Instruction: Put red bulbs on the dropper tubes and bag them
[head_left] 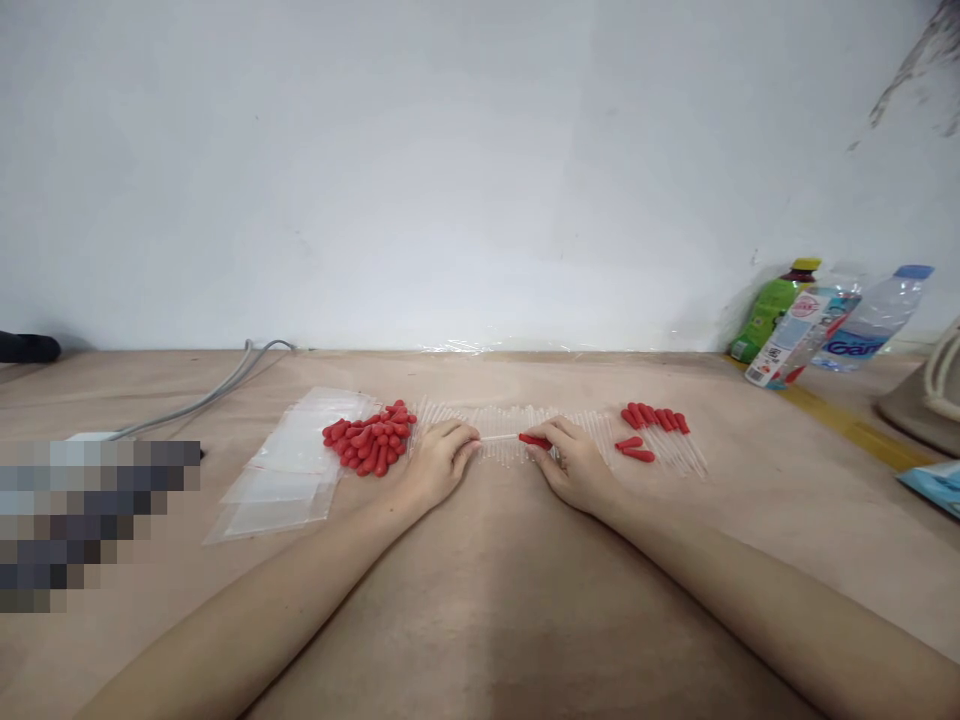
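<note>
Between my hands lies a clear dropper tube [499, 437], level, with a red rubber bulb [531, 440] at its right end. My left hand [442, 455] pinches the tube's left end. The fingers of my right hand [571, 462] are closed on the red bulb, covering part of it. Behind and beneath the hands, a row of clear tubes [517, 415] spreads across the table. Left of my left hand is a heap of red rubber bulbs [371, 440]. To the right of my right hand, several droppers with red bulbs [654, 416] lie side by side.
Clear plastic bags [281, 485] lie partly under the bulb heap. A grey cable [202, 402] runs at the left, near a blurred-out object [90, 520]. At the back right stand a green bottle [772, 315], a carton-like bottle [799, 340] and a water bottle [877, 320], leaning against the wall.
</note>
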